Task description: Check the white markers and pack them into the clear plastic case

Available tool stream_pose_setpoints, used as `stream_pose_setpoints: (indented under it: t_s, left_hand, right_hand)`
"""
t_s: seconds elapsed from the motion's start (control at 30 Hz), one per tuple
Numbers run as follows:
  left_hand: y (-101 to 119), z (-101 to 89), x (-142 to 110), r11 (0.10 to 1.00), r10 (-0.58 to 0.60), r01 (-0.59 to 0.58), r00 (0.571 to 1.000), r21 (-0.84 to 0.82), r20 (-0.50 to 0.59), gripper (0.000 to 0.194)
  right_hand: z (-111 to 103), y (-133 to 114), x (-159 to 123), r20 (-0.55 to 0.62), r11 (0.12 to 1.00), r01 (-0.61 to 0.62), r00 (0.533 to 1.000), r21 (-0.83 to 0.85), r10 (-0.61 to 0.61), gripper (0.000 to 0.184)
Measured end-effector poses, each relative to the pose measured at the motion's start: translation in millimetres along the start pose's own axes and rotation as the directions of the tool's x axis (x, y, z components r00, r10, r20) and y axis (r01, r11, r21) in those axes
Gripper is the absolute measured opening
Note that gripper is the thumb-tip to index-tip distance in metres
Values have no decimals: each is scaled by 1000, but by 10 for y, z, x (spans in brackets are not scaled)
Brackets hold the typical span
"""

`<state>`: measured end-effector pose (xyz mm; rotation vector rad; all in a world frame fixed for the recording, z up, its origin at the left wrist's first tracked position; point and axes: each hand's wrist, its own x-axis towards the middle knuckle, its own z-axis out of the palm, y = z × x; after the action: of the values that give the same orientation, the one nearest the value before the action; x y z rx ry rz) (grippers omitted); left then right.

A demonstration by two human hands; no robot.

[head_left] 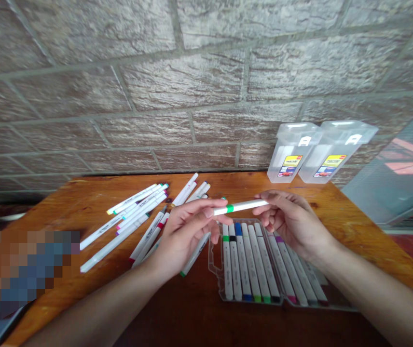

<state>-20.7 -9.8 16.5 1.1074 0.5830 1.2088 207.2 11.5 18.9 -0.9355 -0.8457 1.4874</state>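
A white double-ended marker (pixel 237 207) with a green band lies level across the middle of the view. My left hand (pixel 188 236) pinches its left end, and my right hand (pixel 289 221) holds its right end between the fingertips. Below my hands sits an open transparent plastic tray (pixel 215 255) holding a row of several white markers with coloured ends. Several loose white markers (pixel 137 217) lie scattered on the table to the left of my left hand. One loose marker (pixel 195 253) lies partly under that hand and rests across the tray's left edge.
The orange-brown wooden table (pixel 228 185) ends against a grey stone-textured brick wall (pixel 192 82). Two clear plastic marker cases (pixel 293 152) stand at the back right. A pixelated patch (pixel 11 274) covers the lower left. A glass panel (pixel 398 168) stands at the far right.
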Motion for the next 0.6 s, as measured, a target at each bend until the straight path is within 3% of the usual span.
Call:
stream_pose_setpoints:
  t_s: [0.3, 0.6]
  left_hand:
    - [-9, 4, 29, 995, -66, 75, 991, 73, -115, 28]
    - [-29, -16, 40, 979, -58, 82, 990, 185, -131, 28]
  right_hand:
    - [-24, 24, 2, 27, 994, 92, 996, -54, -90, 29]
    - [-38, 29, -12, 59, 984, 133, 990, -121, -126, 22]
